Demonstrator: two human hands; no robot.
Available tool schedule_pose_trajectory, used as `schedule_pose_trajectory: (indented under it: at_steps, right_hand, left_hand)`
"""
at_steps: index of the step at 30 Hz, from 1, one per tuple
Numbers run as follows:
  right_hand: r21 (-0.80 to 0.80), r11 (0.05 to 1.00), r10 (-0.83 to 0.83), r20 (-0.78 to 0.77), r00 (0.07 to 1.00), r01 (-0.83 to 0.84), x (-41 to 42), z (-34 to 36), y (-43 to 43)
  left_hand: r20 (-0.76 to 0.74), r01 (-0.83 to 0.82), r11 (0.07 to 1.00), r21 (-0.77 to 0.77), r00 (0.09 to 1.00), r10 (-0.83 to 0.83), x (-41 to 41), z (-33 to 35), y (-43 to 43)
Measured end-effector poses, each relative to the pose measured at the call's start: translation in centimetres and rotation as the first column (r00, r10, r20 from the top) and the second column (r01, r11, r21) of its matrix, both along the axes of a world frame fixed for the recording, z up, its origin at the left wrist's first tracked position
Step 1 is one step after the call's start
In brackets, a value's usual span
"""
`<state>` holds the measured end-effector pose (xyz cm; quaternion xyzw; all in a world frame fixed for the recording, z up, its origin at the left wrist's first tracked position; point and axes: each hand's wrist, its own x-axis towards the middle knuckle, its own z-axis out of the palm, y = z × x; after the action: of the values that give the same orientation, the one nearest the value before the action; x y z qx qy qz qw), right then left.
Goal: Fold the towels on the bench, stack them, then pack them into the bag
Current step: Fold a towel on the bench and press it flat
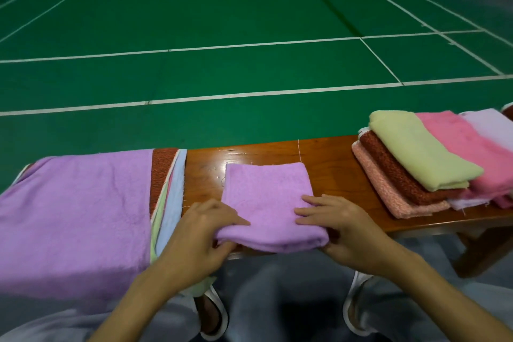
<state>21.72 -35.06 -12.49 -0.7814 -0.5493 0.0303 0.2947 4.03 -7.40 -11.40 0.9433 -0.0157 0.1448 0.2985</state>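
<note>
Folded purple towel (266, 203) on bench (327, 164), left hand (200, 233) and right hand (344, 230) fingers pinching its near fold, folded stack (416, 164) right

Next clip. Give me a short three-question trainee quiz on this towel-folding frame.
1. True or false: the folded purple terry towel rests on the right-hand stack of folded towels.
2. Which towel tops that stack? A pale green; B dark red; C blue.
3. Fill in: the left hand and right hand both hold the purple towel's ____ edge.
Key: 1 false, it lies on the glossy wooden bench; 2 A, the pale green towel; 3 near.
</note>
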Motion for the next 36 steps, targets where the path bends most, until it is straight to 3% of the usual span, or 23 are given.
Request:
schedule_pose_trajectory:
  at_steps: [3,6,9,13,17,19,21,23,25,28,36]
  right_hand:
    - [0.056,0.996,-0.047,-0.285,0.958,0.065,1.0,2.3,1.0]
    - [0.058,0.984,-0.111,-0.546,0.830,0.170,2.6,3.2,2.9]
    - [0.015,0.933,-0.278,-0.601,0.750,0.358,4.0,2.4,5.1]
    - [-0.130,0.800,-0.591,-0.340,0.732,0.586,4.8,1.4,6.9]
    - [-0.167,0.693,-0.716,-0.048,0.696,0.702,4.1,2.2,7.4]
    - [-0.050,0.722,-0.689,0.043,0.724,0.690,3.4,3.0,7.5]
    - [0.089,0.823,-0.568,0.137,0.811,0.561,2.3,3.6,7.9]
    - [0.059,0.918,-0.394,0.255,0.883,0.392,1.2,3.2,8.7]
    - [-0.109,0.947,-0.269,0.247,0.931,0.303,0.2,2.0,9.6]
    - [-0.255,0.929,-0.218,0.203,0.955,0.267,-0.4,0.2,9.9]
    - [-0.302,0.885,-0.288,0.245,0.926,0.355,1.4,-0.5,9.0]
  left_hand:
    - [-0.105,-0.042,0.957,-0.287,0.994,0.012,1.3,1.7,0.9]
    - [-0.128,-0.195,0.897,-0.396,0.979,0.156,3.8,1.8,1.3]
    - [-0.197,-0.409,0.782,-0.470,0.913,0.358,6.7,0.7,1.7]
    - [-0.109,-0.592,0.782,-0.194,0.805,0.583,8.7,-0.8,1.2]
    - [-0.031,-0.686,0.728,-0.013,0.728,0.685,9.1,0.1,-0.1]
    - [0.068,-0.623,0.780,0.053,0.782,0.620,8.9,0.9,-0.7]
    - [0.147,-0.483,0.863,0.149,0.874,0.464,8.6,1.5,-1.7]
    - [0.147,-0.339,0.897,0.285,0.940,0.309,8.5,1.4,-2.9]
    - [0.064,-0.260,0.895,0.362,0.965,0.255,8.6,0.5,-3.6]
    - [-0.061,-0.204,0.886,0.416,0.966,0.251,8.5,-1.4,-3.7]
    - [-0.147,-0.268,0.867,0.420,0.923,0.357,8.8,-2.4,-2.0]
